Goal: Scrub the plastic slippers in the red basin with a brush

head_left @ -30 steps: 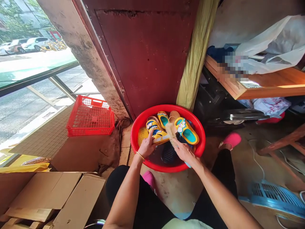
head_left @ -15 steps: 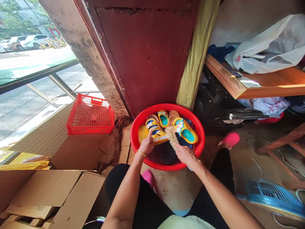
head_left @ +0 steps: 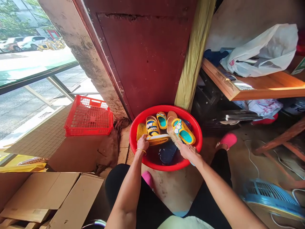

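Observation:
My left hand is closed on the near end of a yellow sandal, which is tipped on its side over the water in a red basin. A scrub brush with pale bristles is gripped in my right hand, its bristles by the sandal's far end. Behind my left hand lies a yellow and navy strapped sandal. Yellow clogs with teal insides, one at the back and another at the right, rest beside a tan sandal. A dark shoe sits in the water.
Left of the basin, a red plastic crate rests on cardboard, with a cardboard box nearer me. A dark red door stands behind. At the right are a wooden shelf with a plastic bag, and a blue fan.
My left hand has shifted to the sandal's left end, and the sandal has turned more onto its side. The brush and my right hand have moved slightly right and down. The dark shoe shows more.

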